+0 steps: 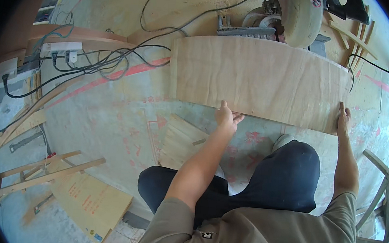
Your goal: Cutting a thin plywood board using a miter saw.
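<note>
A wide plywood board [259, 81] lies in front of me, its far edge against a miter saw [269, 23]. My left hand [227, 117] holds the near edge, thumb on top and some fingers showing below it. At the near right corner, my right hand [343, 119] grips the board's side edge, fingers pointing away from me. The saw's pale round guard [302, 19] rises just beyond the board, which hides part of the saw's base.
Black cables and a white power strip [61, 48] lie to the left. Thin wood strips [359, 41] are at the far right. A smaller wood panel [178, 141] lies under my left forearm. Near left is a yellow board [88, 200]; a wooden frame [386, 196] stands right.
</note>
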Action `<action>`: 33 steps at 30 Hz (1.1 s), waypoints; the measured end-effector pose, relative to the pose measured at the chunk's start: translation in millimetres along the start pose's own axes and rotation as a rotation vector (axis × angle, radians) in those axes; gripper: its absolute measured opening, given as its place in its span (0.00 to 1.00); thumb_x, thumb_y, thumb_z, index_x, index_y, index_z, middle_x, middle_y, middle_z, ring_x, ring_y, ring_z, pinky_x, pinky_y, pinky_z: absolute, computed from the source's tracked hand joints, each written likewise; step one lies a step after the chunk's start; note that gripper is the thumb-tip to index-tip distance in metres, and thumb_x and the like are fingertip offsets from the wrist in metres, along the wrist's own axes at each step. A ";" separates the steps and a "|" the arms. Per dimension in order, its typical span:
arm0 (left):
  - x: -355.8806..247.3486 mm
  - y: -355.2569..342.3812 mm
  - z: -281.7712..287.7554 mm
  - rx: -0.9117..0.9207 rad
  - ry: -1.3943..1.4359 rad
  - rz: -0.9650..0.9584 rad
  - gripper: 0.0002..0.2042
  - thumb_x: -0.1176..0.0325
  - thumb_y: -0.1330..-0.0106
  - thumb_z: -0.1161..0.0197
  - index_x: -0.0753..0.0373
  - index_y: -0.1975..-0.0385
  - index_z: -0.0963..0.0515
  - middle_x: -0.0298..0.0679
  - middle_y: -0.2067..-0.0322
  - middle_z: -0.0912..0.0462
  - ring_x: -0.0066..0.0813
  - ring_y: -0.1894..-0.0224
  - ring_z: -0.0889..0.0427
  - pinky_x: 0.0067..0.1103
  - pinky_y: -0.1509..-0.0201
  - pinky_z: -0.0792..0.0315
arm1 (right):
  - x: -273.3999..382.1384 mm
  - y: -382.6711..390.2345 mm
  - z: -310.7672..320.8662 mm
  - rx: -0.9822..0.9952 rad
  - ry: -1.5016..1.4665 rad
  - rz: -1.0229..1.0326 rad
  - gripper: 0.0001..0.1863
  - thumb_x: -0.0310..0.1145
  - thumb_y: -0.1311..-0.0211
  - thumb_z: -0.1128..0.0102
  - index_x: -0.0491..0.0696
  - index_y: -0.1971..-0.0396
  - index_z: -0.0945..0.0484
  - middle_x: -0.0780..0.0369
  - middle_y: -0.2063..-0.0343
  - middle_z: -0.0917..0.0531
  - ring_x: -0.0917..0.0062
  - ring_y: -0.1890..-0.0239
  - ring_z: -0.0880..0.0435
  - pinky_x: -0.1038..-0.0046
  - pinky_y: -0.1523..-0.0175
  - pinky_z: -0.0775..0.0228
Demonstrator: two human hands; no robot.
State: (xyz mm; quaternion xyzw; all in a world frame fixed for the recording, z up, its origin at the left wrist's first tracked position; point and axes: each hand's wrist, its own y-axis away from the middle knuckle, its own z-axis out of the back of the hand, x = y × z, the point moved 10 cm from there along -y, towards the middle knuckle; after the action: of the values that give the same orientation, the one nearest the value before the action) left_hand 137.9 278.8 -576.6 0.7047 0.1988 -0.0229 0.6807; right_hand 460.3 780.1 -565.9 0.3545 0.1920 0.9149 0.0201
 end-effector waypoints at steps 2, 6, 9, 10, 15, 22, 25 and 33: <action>0.4 19.9 -12.7 -0.115 -0.271 0.034 0.30 0.49 0.26 0.52 0.64 0.33 0.43 0.49 0.40 0.36 0.52 0.37 0.35 0.50 0.37 0.33 | 16.0 -12.5 32.2 0.007 0.055 0.049 0.35 0.65 0.42 0.40 0.43 0.57 0.22 0.58 0.66 0.20 0.71 0.61 0.24 0.67 0.53 0.32; -60.6 -24.7 -3.4 0.075 0.090 -0.099 0.27 0.53 0.25 0.50 0.63 0.34 0.42 0.50 0.38 0.34 0.49 0.34 0.36 0.55 0.37 0.35 | -3.2 -58.4 39.1 -0.008 0.209 0.095 0.35 0.65 0.41 0.42 0.45 0.55 0.21 0.56 0.65 0.20 0.68 0.59 0.23 0.67 0.52 0.31; -76.0 -28.8 -2.4 0.133 0.158 -0.191 0.25 0.59 0.25 0.49 0.63 0.33 0.43 0.47 0.37 0.34 0.48 0.34 0.33 0.56 0.35 0.37 | -12.4 -57.9 13.4 0.019 0.119 -0.022 0.38 0.66 0.41 0.43 0.46 0.45 0.24 0.50 0.54 0.20 0.62 0.50 0.22 0.66 0.44 0.32; -73.5 -28.1 0.1 0.131 0.155 -0.191 0.25 0.59 0.25 0.49 0.63 0.33 0.43 0.47 0.37 0.34 0.48 0.34 0.33 0.56 0.35 0.37 | -10.9 -55.7 6.1 0.020 0.119 -0.025 0.38 0.66 0.41 0.43 0.46 0.45 0.24 0.50 0.54 0.20 0.62 0.50 0.22 0.66 0.44 0.32; -0.2 -8.9 -25.9 0.246 0.068 0.004 0.24 0.63 0.26 0.47 0.64 0.35 0.42 0.48 0.37 0.34 0.47 0.33 0.35 0.54 0.33 0.37 | -24.9 -65.5 34.1 0.053 0.684 0.066 0.34 0.52 0.36 0.48 0.52 0.32 0.36 0.52 0.36 0.33 0.62 0.35 0.31 0.63 0.32 0.42; -101.3 -50.0 30.3 -0.380 -0.495 -0.445 0.44 0.61 0.44 0.28 0.68 0.31 0.47 0.54 0.36 0.36 0.48 0.37 0.31 0.37 0.33 0.34 | -114.5 -66.6 77.6 0.099 -0.097 -0.279 0.35 0.46 0.37 0.39 0.63 0.30 0.41 0.62 0.34 0.34 0.70 0.34 0.33 0.61 0.28 0.46; -204.9 -22.6 40.5 -0.433 -0.857 -0.666 0.47 0.57 0.44 0.26 0.69 0.30 0.49 0.54 0.31 0.44 0.46 0.32 0.36 0.36 0.32 0.36 | -44.9 -12.7 25.7 -0.004 -0.132 -0.407 0.42 0.51 0.45 0.30 0.57 0.32 0.38 0.54 0.39 0.29 0.63 0.40 0.27 0.65 0.38 0.32; -167.5 -54.8 -0.2 -0.040 -0.945 -0.353 0.47 0.55 0.42 0.29 0.69 0.30 0.50 0.46 0.30 0.41 0.40 0.28 0.43 0.36 0.27 0.48 | -60.5 -76.0 71.4 0.040 0.016 -0.264 0.42 0.53 0.45 0.30 0.55 0.33 0.38 0.52 0.41 0.27 0.59 0.38 0.29 0.56 0.38 0.33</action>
State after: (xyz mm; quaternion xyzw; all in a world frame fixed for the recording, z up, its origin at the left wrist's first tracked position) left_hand -33.3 237.0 -578.0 0.5597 -0.0146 -0.4502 0.6956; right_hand 544.9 864.1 -584.4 0.3194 0.2554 0.9030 0.1318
